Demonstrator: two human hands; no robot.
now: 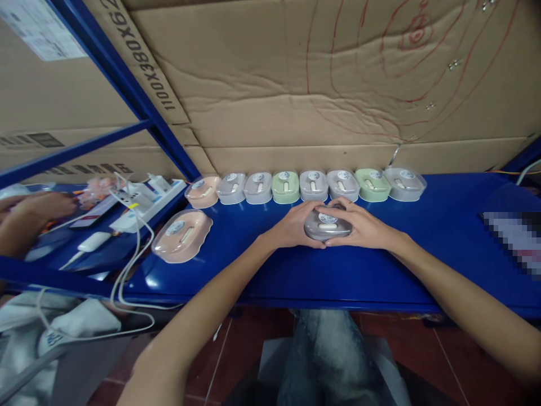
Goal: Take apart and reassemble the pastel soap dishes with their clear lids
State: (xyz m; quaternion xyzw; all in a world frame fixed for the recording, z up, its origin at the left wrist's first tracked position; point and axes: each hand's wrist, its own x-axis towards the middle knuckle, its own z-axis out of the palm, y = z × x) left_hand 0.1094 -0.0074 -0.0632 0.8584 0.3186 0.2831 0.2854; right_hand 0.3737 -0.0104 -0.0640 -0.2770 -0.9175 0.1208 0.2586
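From my remote seat the biggest thing I see is the wall of flattened cardboard (296,84) behind the work area, scrawled with red curved lines and printed with size figures. Below it runs the blue desk (443,248), glossy and long, with a blue rack post (139,101) slanting up at its left end. Along the back edge of the desk stands a row of eight lidded cases (313,185), side by side and touching or nearly so: peach, grey, grey, green, grey, grey, green, grey. A larger-looking peach case (181,235) lies apart from the row, nearer the front left. Left of that, on a lower blue surface, sit a white power strip (143,206) with white cables (131,265) trailing down, and another person's hand (25,217) at the frame edge. In the middle of the desk, just in front of the row, my left hand (291,228) and my right hand (363,228) are both curled around one grey case (327,225), fingers closed over its top edge and sides, the case resting on the desk between them with its round label facing up.
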